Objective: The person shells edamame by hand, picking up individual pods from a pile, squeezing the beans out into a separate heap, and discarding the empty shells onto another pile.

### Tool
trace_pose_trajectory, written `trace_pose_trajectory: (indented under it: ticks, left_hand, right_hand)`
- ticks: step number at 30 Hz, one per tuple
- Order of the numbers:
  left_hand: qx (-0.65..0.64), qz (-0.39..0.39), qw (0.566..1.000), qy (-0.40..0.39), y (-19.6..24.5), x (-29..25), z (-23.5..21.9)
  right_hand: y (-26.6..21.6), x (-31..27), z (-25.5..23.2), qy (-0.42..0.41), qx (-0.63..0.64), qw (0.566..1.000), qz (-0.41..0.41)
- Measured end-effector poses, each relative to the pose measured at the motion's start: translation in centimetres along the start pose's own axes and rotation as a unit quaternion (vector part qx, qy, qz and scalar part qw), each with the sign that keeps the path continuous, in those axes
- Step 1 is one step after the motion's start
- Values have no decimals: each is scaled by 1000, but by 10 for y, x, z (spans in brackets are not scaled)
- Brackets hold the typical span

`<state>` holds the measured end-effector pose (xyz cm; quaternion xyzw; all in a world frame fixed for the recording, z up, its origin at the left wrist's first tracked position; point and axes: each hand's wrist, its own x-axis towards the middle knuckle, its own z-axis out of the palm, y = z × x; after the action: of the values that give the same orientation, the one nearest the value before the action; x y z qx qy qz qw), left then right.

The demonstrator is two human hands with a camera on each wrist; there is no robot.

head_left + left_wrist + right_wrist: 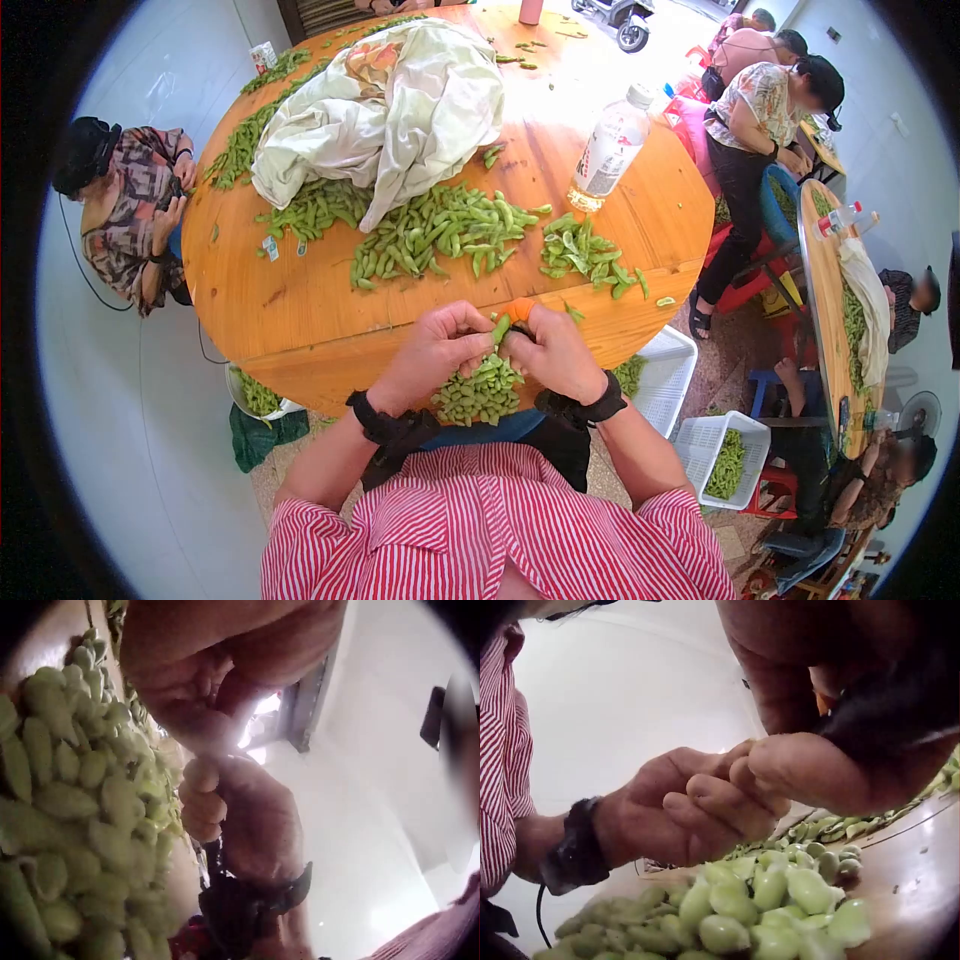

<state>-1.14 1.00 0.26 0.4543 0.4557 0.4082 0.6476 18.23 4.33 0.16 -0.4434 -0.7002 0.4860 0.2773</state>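
Observation:
A green soybean pod [501, 330] is pinched between the thumbs and fingers of both hands at the table's near edge. My left hand [440, 352] grips it from the left, its other fingers curled in the right wrist view. From the right comes my right hand [562, 358], wearing an orange finger cover [519, 309] and something black at the thumb. Just below both hands lies a heap of shelled green beans [480, 394], seen close up as pale beans [731, 922] in the right wrist view. In both wrist views the fingers hide the pod.
Beyond the hands, unshelled pods [430, 235] spread over the round wooden table [290, 310] beside a white cloth bag [400, 110]. A smaller pod pile [585, 255] and a plastic bottle [610, 150] stand to the right. White baskets [722, 455] sit below; people work at both sides.

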Motion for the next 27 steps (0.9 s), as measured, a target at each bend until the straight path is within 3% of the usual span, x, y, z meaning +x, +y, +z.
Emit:
trace_pose_trajectory:
  ticks: [2, 6, 7, 8, 9, 11, 15, 18, 19, 20, 21, 23, 27]
  left_hand:
    - [-81, -43, 994, -52, 3, 1, -5]
    - [-16, -48, 998, -26, 3, -1, 3]
    - [161, 71, 984, 9, 2, -2, 7]
    - [331, 186, 924, 44, 2, -3, 8]
    - [331, 186, 924, 44, 0, -3, 8]
    - [408, 263, 873, 50, -4, -1, 6]
    - [413, 285, 863, 64, -3, -1, 8]
    - [349, 263, 897, 63, -4, 3, 2]
    - [237, 119, 964, 38, 1, 2, 1]
    - [115, -30, 993, 10, 4, 1, 0]
    - [115, -30, 993, 10, 4, 1, -2]
    - [-53, -77, 995, -39, 4, 1, -6]
    - [-100, -92, 990, -42, 2, 3, -5]
  right_hand:
    - [-2, 1, -1, -25, 66, 996, 47]
    - [-6, 2, -4, -48, 101, 990, 87]
    - [-6, 2, -3, -49, 95, 990, 91]
    - [-6, 2, -3, -52, 89, 990, 95]
    - [-6, 2, -2, -53, 89, 990, 95]
    - [-6, 1, -3, -59, 101, 989, 91]
    - [-6, 1, -2, -47, 114, 988, 95]
    - [-5, 3, -3, -44, 95, 992, 73]
    - [-3, 4, -3, -43, 74, 995, 51]
    - [-2, 5, -3, -41, 52, 997, 30]
    - [-2, 5, -3, -41, 52, 997, 30]
    - [-2, 5, -5, -55, 39, 998, 13]
    - [7, 10, -2, -57, 64, 996, 4]
